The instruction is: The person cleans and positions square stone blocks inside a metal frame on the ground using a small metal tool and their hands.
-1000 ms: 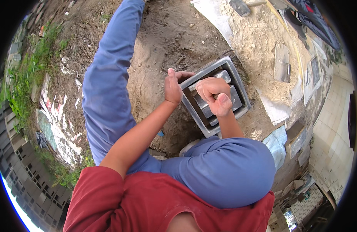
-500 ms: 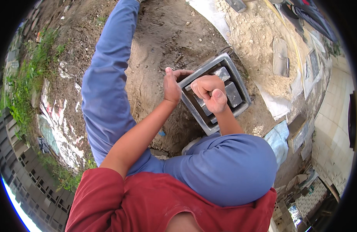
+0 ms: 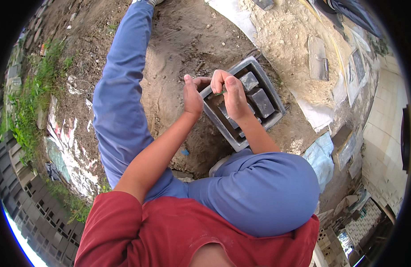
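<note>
A grey box-shaped mould (image 3: 278, 115) with a thick rim sits tilted on the ground before me, several dark rectangular blocks (image 3: 261, 102) standing inside it. My left hand (image 3: 195, 95) is against the mould's left corner, thumb pointing up and fingers bent toward the rim; its fingertips are partly hidden. Over the left part of the mould, my right hand (image 3: 234, 95) is closed, with the fingers curled and the thumb on top. A thin greenish bit shows at its fingers, too small to name. The right forearm covers part of the mould's near side.
Pale sandy material (image 3: 294, 49) lies on white sheeting at the right, with a flat trowel-like tool (image 3: 318, 60) on it. A light blue sheet (image 3: 320, 156) lies beside my right knee. Another person's leg (image 3: 359, 15) shows at the upper right. Grass (image 3: 30, 95) grows at left.
My right hand has moved left and slightly up, from over the mould's middle toward its left corner, and has turned. My left hand stays at the rim. The whole view has shifted slightly.
</note>
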A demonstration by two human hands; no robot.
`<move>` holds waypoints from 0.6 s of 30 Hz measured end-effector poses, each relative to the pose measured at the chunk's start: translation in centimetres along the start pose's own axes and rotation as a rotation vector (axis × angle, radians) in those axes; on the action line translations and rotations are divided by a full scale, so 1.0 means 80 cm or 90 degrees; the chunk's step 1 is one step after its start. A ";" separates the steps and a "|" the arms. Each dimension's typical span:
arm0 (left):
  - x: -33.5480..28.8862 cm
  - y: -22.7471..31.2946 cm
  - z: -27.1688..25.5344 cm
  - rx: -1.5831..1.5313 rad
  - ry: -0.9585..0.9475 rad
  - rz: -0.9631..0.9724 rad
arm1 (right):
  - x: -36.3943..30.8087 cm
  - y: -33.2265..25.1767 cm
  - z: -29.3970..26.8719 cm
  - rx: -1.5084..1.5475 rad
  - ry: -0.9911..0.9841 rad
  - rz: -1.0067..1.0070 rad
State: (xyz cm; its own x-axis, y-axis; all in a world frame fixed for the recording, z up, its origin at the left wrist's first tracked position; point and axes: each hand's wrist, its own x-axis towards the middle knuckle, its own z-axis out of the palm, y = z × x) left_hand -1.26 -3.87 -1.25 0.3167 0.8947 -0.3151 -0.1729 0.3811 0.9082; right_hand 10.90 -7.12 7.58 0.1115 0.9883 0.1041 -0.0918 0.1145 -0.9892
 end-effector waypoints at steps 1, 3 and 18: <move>0.000 0.000 0.002 -0.016 0.007 -0.010 | -0.005 0.004 -0.001 0.054 0.042 -0.005; 0.000 -0.005 0.002 -0.021 0.019 -0.008 | -0.014 -0.002 -0.001 0.123 0.116 -0.020; -0.003 0.007 0.003 0.015 -0.015 0.023 | -0.015 -0.026 -0.016 0.116 -0.208 -0.020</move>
State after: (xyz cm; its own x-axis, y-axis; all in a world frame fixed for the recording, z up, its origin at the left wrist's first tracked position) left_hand -1.23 -3.95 -0.59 0.3330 0.9015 -0.2762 -0.1622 0.3434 0.9251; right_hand 12.22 -8.71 9.41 -0.2013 0.9608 0.1906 -0.2711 0.1324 -0.9534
